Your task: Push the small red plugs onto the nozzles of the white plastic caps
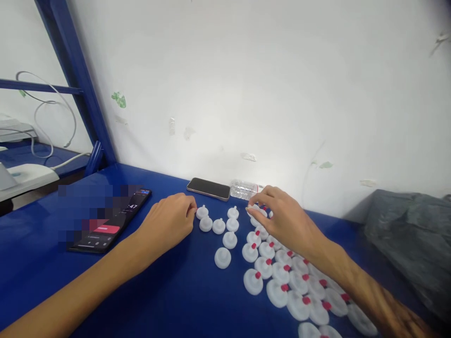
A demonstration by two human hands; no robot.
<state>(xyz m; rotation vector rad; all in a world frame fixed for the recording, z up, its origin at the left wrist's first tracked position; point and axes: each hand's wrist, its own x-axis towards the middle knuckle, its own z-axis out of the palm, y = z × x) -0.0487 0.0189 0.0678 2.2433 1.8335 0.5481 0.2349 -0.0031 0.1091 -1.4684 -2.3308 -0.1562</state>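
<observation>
My left hand [172,218] has its fingers curled together beside a small group of white round pieces with short stems [206,224]; whatever its fingertips hold, if anything, is hidden. My right hand [282,216] reaches over the far end of a larger group of similar white pieces with red tips [281,272]. Its thumb and index finger come together in a pinch by a white piece [258,216], and I cannot make out what is between them. Between the hands stands a short column of white pieces without red [229,240].
A dark phone [208,188] and a clear plastic pack [244,189] lie by the wall. A larger phone with a lit screen [120,225] lies left on the blue table [169,295]. A grey bag [405,244] sits at the right; a blue frame [84,80] rises at the left.
</observation>
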